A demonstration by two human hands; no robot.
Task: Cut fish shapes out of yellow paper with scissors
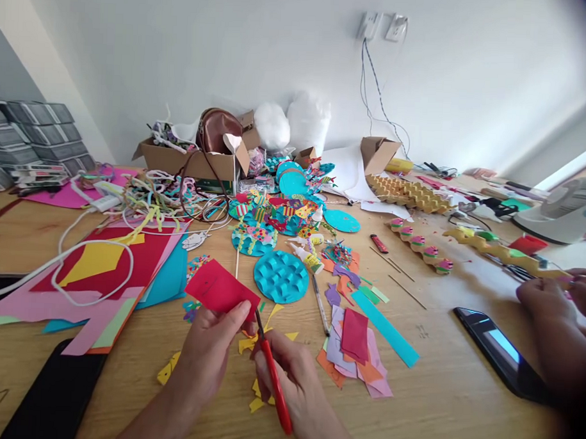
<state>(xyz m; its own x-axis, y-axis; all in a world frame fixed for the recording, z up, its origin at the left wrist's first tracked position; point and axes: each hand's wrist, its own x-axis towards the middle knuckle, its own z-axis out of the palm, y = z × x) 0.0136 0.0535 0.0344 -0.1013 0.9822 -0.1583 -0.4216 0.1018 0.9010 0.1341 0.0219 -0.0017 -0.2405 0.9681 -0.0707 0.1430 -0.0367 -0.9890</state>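
My left hand (210, 348) pinches a red piece of paper (218, 287) between thumb and fingers; faint pencil marks show on it. Close beside it, my right hand (285, 366) is wrapped round red-handled scissors (274, 380). The dark blades point up at the right edge of the paper. Whether they are biting into it I cannot tell. Yellow paper scraps (256, 397) lie under and beside my hands. Just beyond the paper sits a blue disc (281, 277) covered in curled paper scales.
Stacked paper offcuts (353, 337), a pen (321, 305) and a glue bottle (308, 258) lie on the table. Coloured sheets (150, 266) and a white cable are at left. At right, a co-worker's hands (552, 305) hold a yellow egg-carton strip (508, 254) near a phone (497, 351).
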